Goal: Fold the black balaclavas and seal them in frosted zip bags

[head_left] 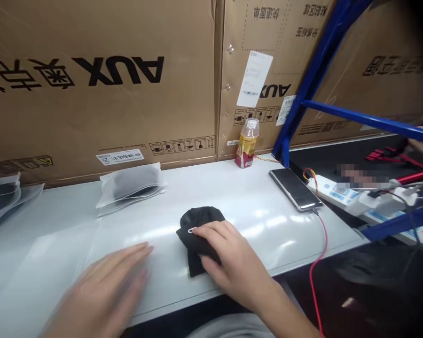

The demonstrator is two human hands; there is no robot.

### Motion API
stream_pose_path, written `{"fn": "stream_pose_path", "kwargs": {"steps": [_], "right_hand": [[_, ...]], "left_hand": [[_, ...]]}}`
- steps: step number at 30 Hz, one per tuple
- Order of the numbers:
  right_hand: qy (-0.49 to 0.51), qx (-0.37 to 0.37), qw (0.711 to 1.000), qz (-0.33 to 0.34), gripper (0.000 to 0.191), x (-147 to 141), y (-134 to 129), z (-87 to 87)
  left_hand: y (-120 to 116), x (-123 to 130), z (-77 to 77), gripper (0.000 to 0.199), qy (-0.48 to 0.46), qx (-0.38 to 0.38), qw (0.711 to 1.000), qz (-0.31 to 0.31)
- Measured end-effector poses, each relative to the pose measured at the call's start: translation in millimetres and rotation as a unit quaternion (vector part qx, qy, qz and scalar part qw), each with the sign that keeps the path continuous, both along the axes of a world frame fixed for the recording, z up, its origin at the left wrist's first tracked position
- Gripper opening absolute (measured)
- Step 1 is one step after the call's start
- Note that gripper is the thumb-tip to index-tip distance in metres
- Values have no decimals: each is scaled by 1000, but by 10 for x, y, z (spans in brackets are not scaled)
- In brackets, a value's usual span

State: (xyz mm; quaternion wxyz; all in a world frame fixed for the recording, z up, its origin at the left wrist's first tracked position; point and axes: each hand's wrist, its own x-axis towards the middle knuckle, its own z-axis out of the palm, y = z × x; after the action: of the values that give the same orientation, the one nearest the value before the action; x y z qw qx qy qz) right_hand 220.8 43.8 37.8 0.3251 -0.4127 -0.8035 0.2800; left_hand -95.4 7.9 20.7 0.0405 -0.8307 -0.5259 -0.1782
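Note:
A small folded black cloth item (197,216) with a white oval mark lies on the pale shelf top; its exact kind I cannot make out. My right hand (229,258) grips it from the right, fingers over the top and thumb at the near side, covering part of it. To the left of the cloth, apart from it, my left hand (105,286) is smeared by motion. Its fingers stretch out toward the cloth with nothing seen in them. Behind lies a translucent zip bag (130,185) with something dark inside.
More zip bags (3,197) lie at the left edge. A red-and-yellow bottle (247,143) stands before large cardboard boxes (102,112). At right, a phone (296,188) has a red cable (313,277) hanging over the edge, near a blue frame (303,89) and power strips (333,192).

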Motion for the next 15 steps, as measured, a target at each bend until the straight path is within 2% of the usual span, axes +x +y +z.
{"fn": "stream_pose_path", "kwargs": {"steps": [2, 3, 5, 7, 9, 11, 13, 15], "right_hand": [[128, -68, 989, 19, 40, -81, 6, -34], [193, -110, 975, 14, 34, -98, 14, -55], [301, -184, 935, -19, 28, -61, 53, -116], [362, -211, 905, -70, 31, 90, 130, -204], [346, -190, 908, -145, 41, 331, 222, -296], [236, -146, 930, -242, 56, 589, 298, -351], [134, -39, 937, -320, 55, 780, 335, -339], [75, 55, 940, -328, 45, 852, 335, -270]], "left_hand": [[-3, 525, 14, 81, 18, -28, 998, -55], [10, 715, 17, 91, -1, -30, 998, -54], [55, 914, 17, 77, -25, -11, 999, -42], [96, 910, 10, 51, -36, 11, 999, -29], [115, 808, -4, 39, -36, 23, 999, -32], [112, 708, -18, 36, -35, 36, 998, -38], [99, 660, -23, 38, -29, 45, 998, -37], [80, 664, -11, 39, -26, 50, 998, -14]]}}
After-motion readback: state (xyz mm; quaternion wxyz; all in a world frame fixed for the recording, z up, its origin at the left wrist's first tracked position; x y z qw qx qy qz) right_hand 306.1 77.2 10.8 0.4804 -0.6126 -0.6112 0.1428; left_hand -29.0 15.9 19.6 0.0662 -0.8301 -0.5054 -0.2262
